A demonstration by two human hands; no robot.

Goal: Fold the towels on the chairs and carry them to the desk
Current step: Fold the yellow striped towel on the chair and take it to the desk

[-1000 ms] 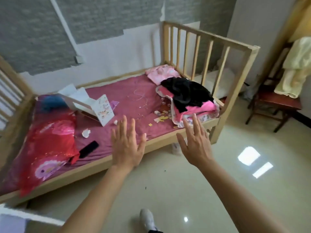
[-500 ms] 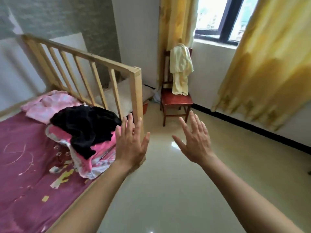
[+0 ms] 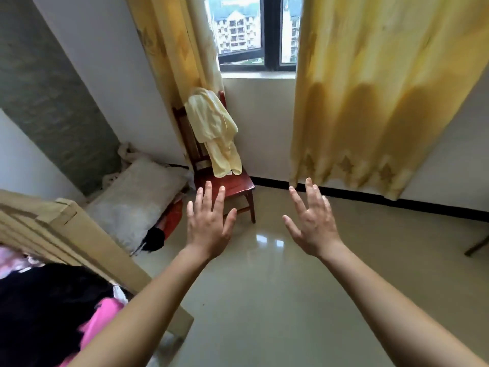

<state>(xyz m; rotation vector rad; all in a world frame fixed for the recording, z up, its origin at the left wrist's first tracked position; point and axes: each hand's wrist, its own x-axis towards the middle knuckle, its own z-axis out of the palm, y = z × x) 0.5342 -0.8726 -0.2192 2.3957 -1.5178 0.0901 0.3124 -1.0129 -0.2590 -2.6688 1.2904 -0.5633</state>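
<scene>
Your left hand (image 3: 209, 229) and right hand (image 3: 313, 229) are both empty, fingers spread wide, touching nothing. The pale yellow towel (image 3: 214, 128) hangs beyond your left fingertips, draped over the back of the red chair (image 3: 234, 185), well apart from either hand. It sits lopsided, so pulling one end could drag the rest onto the floor (image 3: 264, 300) or snag it on the chair's post. The curtain (image 3: 174, 49) just behind it could get pinched in too.
</scene>
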